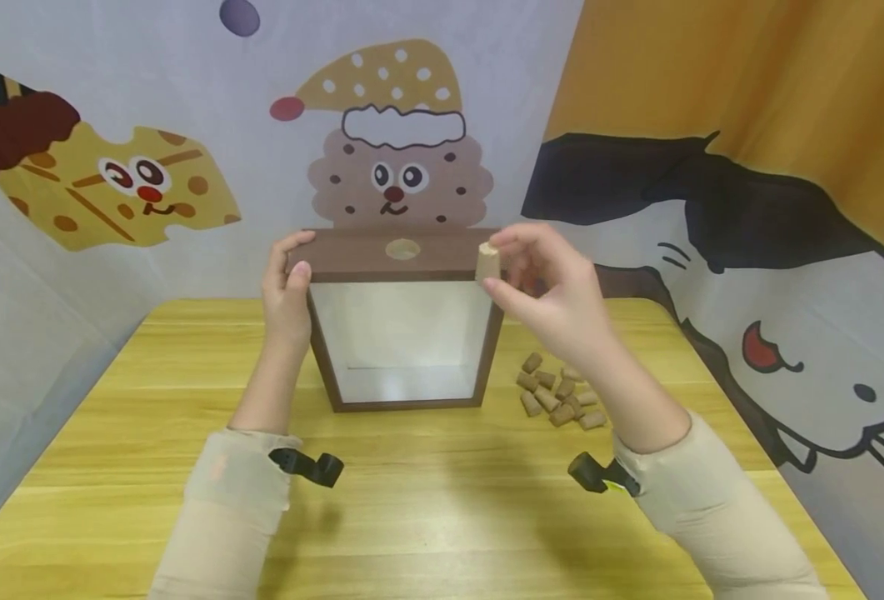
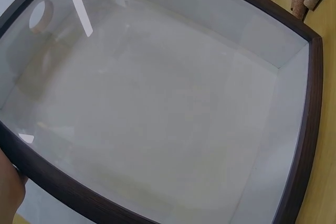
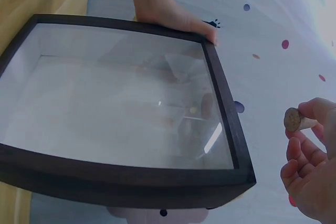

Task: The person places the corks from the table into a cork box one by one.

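Possibly a playroom (cartoon-printed cloth [image 1: 277,179] behind)

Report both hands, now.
Left hand: gripping the brown-framed box at its top, left end.
Right hand: pinching one cork between thumb and fingers.

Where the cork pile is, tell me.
In the head view, the cork pile lies on the table, right of the box and below the right hand in the picture.
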`<state>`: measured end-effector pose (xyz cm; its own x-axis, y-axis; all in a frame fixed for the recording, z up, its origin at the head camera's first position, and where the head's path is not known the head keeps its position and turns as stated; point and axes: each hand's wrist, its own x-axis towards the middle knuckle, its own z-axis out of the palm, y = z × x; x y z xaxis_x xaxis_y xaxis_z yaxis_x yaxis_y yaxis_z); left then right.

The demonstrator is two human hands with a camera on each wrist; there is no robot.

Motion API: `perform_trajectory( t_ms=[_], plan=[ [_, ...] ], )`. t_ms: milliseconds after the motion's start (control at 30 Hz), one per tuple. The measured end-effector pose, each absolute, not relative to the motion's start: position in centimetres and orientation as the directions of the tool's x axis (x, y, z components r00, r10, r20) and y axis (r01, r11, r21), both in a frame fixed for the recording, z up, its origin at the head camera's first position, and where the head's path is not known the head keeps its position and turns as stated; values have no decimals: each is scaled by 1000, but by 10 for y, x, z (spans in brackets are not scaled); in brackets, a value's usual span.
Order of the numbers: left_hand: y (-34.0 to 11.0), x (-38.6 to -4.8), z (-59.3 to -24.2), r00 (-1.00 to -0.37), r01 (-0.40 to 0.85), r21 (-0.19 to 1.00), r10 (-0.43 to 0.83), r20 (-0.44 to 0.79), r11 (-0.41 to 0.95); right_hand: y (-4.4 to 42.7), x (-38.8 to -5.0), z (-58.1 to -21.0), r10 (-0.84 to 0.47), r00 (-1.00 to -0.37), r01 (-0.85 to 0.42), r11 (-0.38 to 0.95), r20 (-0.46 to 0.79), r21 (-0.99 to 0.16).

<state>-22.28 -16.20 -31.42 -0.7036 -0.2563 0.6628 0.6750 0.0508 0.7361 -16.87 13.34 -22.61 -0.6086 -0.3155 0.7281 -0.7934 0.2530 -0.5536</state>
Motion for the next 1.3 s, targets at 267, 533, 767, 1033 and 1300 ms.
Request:
perform_trajectory(
  t_ms=[267, 533, 767, 1033, 1300],
  plan=[
    [-162, -226, -315, -671, 709, 704, -267, 692, 43, 112, -190, -213, -332, -590, -807, 244, 736, -538],
    [-161, -223, -315, -670, 712, 702, -266, 693, 35, 89, -210, -207, -351, -680, -733, 298, 644, -611],
    [-161, -223, -315, -669, 711, 702, -269, 693, 40, 74, -223, -203, -419, -710, -702, 368, 566, -609],
    [-161, -227, -316, -642, 735, 677, -288, 711, 34, 65, -230, -203, -463, -767, -635, 446, 444, -631],
    [-160, -226, -316, -640, 735, 677, -289, 712, 39, 65, -231, -205, -465, -783, -616, 494, 413, -613]
  ],
)
